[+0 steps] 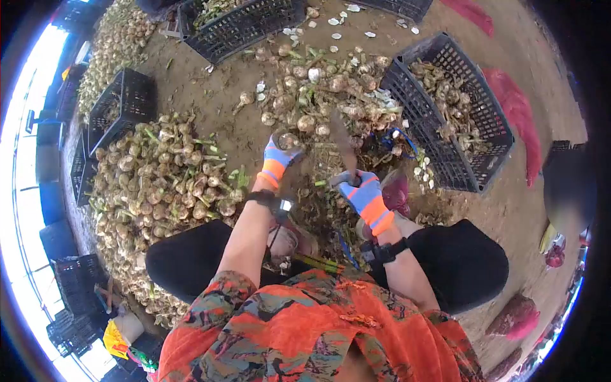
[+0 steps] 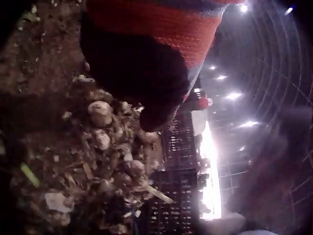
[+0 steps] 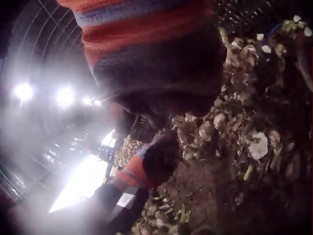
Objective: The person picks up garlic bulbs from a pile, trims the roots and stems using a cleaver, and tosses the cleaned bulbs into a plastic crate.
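1. The garlic bulb (image 1: 287,141) is round and pale brown with darker, dirty-looking patches; it lies in the fingers of the left hand (image 1: 279,159), above the near left edge of the middle heap
2. The left hand's grip is curled round the bulb, in a blue and orange glove; how tightly it closes cannot be told
3. The right hand (image 1: 368,197), gloved alike, has its grip closed round the handle of a knife (image 1: 344,146); the dark, broad blade points to the far side, right of the bulb and apart from it
4. The middle heap (image 1: 305,95) mixes whitish and tan bulbs with green stalk pieces and dry roots; white flakes (image 1: 335,35) are scattered on its far side
5. A bigger pile (image 1: 159,184) of tan bulbs spreads on the left, with a strip of brown floor (image 1: 238,137) between it and the middle heap
6. The slatted wall of a black crate (image 1: 417,95) bounds the heap on the right, and a blue cord (image 1: 410,145) lies near its near left side; another black crate (image 1: 245,28) stands on the far side
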A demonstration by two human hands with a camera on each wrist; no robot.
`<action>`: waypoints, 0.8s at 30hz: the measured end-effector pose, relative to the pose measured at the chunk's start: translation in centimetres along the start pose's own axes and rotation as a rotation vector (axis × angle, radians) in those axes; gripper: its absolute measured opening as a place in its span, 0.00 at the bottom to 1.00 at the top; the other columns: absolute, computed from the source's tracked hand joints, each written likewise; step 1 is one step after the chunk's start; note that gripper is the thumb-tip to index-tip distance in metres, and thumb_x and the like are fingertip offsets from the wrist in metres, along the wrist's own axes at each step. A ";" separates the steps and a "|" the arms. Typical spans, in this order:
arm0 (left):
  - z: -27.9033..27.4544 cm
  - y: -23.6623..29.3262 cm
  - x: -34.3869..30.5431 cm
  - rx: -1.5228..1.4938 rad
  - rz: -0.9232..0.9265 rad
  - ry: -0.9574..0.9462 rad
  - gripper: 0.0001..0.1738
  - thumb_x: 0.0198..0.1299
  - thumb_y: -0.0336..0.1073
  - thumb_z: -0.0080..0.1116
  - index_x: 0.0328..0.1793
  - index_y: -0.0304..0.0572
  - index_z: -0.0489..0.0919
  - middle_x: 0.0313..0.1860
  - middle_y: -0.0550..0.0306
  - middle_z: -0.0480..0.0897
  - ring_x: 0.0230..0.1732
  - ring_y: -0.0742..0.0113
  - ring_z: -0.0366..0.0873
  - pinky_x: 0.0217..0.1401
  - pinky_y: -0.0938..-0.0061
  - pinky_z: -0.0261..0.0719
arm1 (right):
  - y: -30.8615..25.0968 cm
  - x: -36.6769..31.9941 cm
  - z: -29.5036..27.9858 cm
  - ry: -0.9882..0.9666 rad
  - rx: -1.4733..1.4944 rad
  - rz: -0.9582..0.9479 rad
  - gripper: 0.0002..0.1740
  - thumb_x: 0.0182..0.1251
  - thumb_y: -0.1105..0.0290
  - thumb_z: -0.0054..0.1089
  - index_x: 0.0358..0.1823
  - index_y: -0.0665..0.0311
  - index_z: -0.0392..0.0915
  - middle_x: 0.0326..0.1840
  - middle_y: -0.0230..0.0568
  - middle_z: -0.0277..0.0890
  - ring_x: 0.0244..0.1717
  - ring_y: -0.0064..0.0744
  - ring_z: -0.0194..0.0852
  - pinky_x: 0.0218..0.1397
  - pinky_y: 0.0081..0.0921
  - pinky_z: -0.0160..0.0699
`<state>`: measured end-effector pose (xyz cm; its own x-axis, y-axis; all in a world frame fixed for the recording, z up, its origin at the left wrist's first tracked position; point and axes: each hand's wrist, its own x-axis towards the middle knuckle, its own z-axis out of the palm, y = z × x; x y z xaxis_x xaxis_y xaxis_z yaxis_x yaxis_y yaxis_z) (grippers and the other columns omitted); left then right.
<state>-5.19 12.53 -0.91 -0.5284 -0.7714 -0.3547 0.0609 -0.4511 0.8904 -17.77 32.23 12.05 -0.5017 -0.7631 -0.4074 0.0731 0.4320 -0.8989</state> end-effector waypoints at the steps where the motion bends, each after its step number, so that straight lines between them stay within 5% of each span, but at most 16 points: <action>1: 1.5 1.5 -2.1 0.480 0.235 -0.029 0.30 0.40 0.39 0.66 0.51 0.40 0.68 0.39 0.56 0.77 0.40 0.67 0.74 0.45 0.72 0.74 | -0.5 -0.2 0.1 -0.017 -0.384 -0.098 0.13 0.47 0.64 0.55 0.33 0.63 0.78 0.23 0.38 0.77 0.25 0.32 0.74 0.30 0.25 0.71; 2: 0.4 0.9 -2.5 1.192 0.556 -0.030 0.18 0.51 0.39 0.57 0.46 0.41 0.71 0.36 0.59 0.78 0.33 0.69 0.75 0.39 0.74 0.76 | 0.3 0.1 0.4 -0.112 -0.599 -0.054 0.19 0.44 0.57 0.54 0.35 0.61 0.77 0.32 0.43 0.77 0.35 0.41 0.75 0.39 0.31 0.71; 3: 0.8 1.4 -3.7 1.192 0.558 -0.035 0.18 0.51 0.39 0.57 0.46 0.41 0.71 0.36 0.59 0.78 0.33 0.69 0.75 0.39 0.74 0.76 | 0.4 -0.6 0.4 -0.107 -0.597 -0.053 0.19 0.44 0.57 0.54 0.35 0.61 0.77 0.32 0.43 0.77 0.35 0.41 0.75 0.39 0.31 0.71; 5: 1.8 2.5 -6.0 -0.400 -0.093 -0.275 0.12 0.58 0.40 0.48 0.43 0.42 0.73 0.34 0.58 0.78 0.32 0.69 0.75 0.37 0.75 0.75 | -1.6 -2.2 0.8 -0.138 -0.942 -0.231 0.21 0.44 0.57 0.57 0.37 0.64 0.75 0.38 0.47 0.75 0.40 0.44 0.73 0.44 0.31 0.71; 6: 2.6 3.2 -6.8 -0.576 -0.257 -0.258 0.12 0.61 0.41 0.42 0.40 0.43 0.74 0.34 0.59 0.78 0.32 0.70 0.75 0.36 0.76 0.75 | -2.1 -2.5 0.7 -0.229 -0.979 -0.207 0.24 0.44 0.54 0.54 0.39 0.64 0.74 0.42 0.47 0.73 0.44 0.44 0.71 0.48 0.34 0.69; 9: 6.2 7.0 -10.7 -0.652 -0.331 -0.174 0.10 0.60 0.37 0.45 0.40 0.42 0.74 0.33 0.59 0.78 0.31 0.72 0.74 0.34 0.77 0.74 | -3.0 -3.7 0.6 -0.248 -1.020 -0.258 0.25 0.44 0.54 0.54 0.40 0.64 0.74 0.42 0.47 0.73 0.44 0.45 0.71 0.47 0.34 0.69; 10: 7.0 7.0 -12.0 0.145 0.227 -0.074 0.10 0.55 0.34 0.51 0.42 0.39 0.72 0.31 0.60 0.77 0.30 0.73 0.73 0.33 0.77 0.74 | -3.0 -3.8 0.6 -0.255 -1.023 -0.279 0.26 0.44 0.52 0.54 0.40 0.64 0.74 0.43 0.48 0.73 0.44 0.45 0.71 0.48 0.34 0.69; 14: 8.0 8.7 -13.3 0.174 0.167 -0.198 0.16 0.49 0.32 0.57 0.45 0.36 0.70 0.30 0.61 0.77 0.30 0.74 0.73 0.33 0.78 0.73 | -3.0 -4.5 -0.2 -0.286 -1.019 -0.241 0.27 0.45 0.51 0.53 0.40 0.65 0.74 0.42 0.48 0.73 0.44 0.45 0.71 0.47 0.34 0.69; 16: 8.2 9.5 -14.6 0.661 0.275 -0.157 0.21 0.45 0.33 0.60 0.47 0.37 0.70 0.28 0.61 0.77 0.30 0.74 0.73 0.33 0.77 0.72 | -2.1 -4.4 -0.5 -0.284 -1.033 -0.251 0.26 0.44 0.51 0.53 0.39 0.65 0.75 0.40 0.49 0.74 0.43 0.46 0.72 0.47 0.34 0.69; 19: 7.2 8.4 -14.7 0.935 0.488 -0.175 0.20 0.51 0.30 0.53 0.53 0.39 0.68 0.33 0.61 0.78 0.32 0.72 0.75 0.37 0.76 0.74 | -1.8 -4.8 -0.6 -0.263 -1.030 -0.265 0.25 0.43 0.51 0.54 0.38 0.64 0.75 0.38 0.50 0.74 0.42 0.46 0.72 0.46 0.35 0.70; 23: 7.6 9.0 -15.5 0.827 0.439 -0.130 0.19 0.49 0.30 0.55 0.50 0.40 0.70 0.29 0.61 0.79 0.29 0.73 0.75 0.35 0.76 0.74 | -0.5 -4.1 -0.8 -0.285 -1.047 -0.213 0.26 0.43 0.52 0.55 0.41 0.64 0.75 0.40 0.47 0.75 0.44 0.44 0.72 0.48 0.33 0.70; 24: 7.6 9.4 -16.0 1.022 0.483 -0.076 0.20 0.45 0.32 0.59 0.47 0.40 0.72 0.29 0.60 0.78 0.28 0.73 0.75 0.34 0.76 0.74 | 2.2 -2.9 -1.1 -0.181 -0.848 -0.083 0.26 0.42 0.53 0.56 0.39 0.64 0.76 0.39 0.48 0.75 0.43 0.45 0.73 0.46 0.33 0.70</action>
<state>-2.61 24.05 15.35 -0.6891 -0.7206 0.0770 -0.4293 0.4916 0.7576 -17.13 35.88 11.44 -0.3273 -0.8413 -0.4302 -0.6604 0.5293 -0.5326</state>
